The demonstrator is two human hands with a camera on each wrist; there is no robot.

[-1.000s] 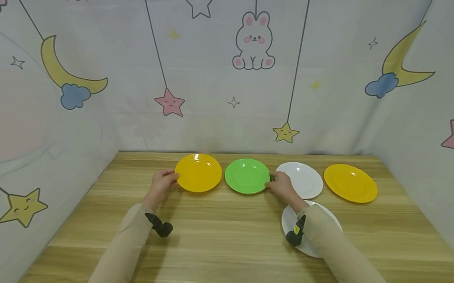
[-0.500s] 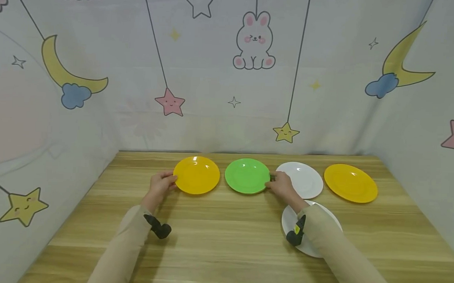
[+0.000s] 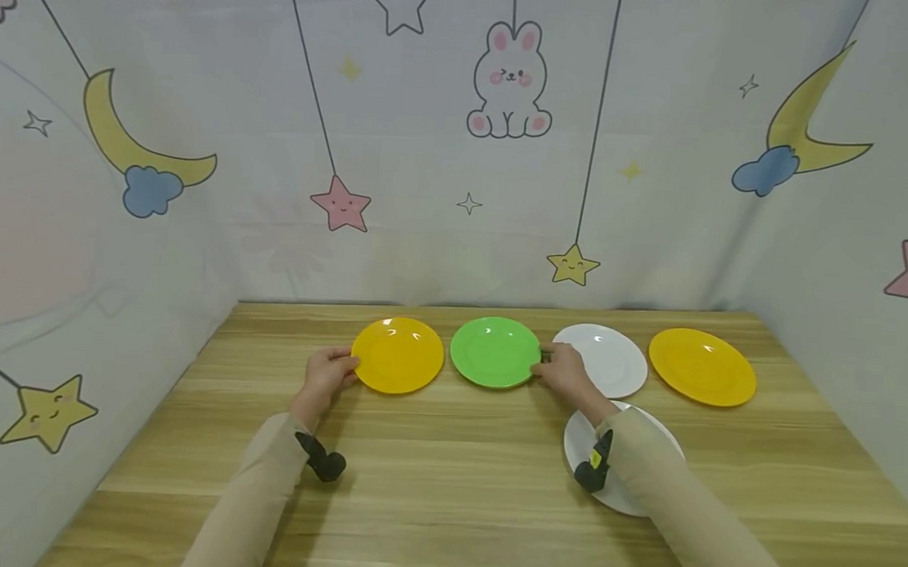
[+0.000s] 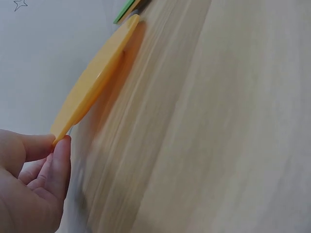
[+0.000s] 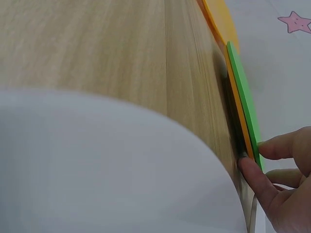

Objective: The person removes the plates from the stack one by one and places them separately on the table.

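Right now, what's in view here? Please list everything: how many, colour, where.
Left yellow plate: 1, yellow, back row, left end
Green plate: 1, green, next to it
Lower plate: 1, orange-yellow, under green plate
Back white plate: 1, white, right of green plate
Right yellow plate: 1, yellow, row's right end
Front white plate: 1, white, beneath right sleeve
Table: 1, light brown, under plates
Backdrop: 1, white with rabbit, moon, star prints, around table
Wrist cameras: 2, black, one per wrist
Sleeves: 2, beige, both arms
Left hand: 1, bare, pinching left yellow plate
Right hand: 1, bare, gripping green plate's rim
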